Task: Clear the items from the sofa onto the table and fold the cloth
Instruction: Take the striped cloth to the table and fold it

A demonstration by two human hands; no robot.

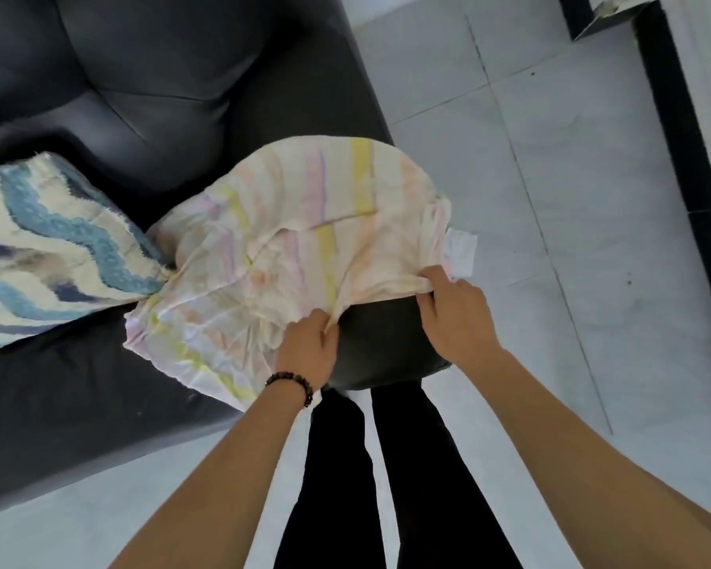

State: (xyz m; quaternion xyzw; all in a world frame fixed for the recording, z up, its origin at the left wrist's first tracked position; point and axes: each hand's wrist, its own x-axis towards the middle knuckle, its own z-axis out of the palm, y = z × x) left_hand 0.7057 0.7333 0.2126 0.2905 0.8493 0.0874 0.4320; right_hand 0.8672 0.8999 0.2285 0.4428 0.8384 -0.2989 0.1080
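A pale cloth [296, 240] with faded yellow, pink and orange stripes lies crumpled over the dark sofa's armrest [382, 342] and spills onto the seat. My left hand [306, 351], with a bead bracelet at the wrist, pinches a fold at the cloth's near edge. My right hand [454, 312] grips the cloth's near right corner on top of the armrest. A white label [462, 250] sticks out from the cloth's right edge.
A cushion [54, 248] with blue and cream wavy bands rests on the sofa seat at the left, touching the cloth. Dark sofa back [140, 76] fills the upper left. White tiled floor [551, 178] lies to the right, with a dark strip [674, 137] along its far edge. My legs stand below.
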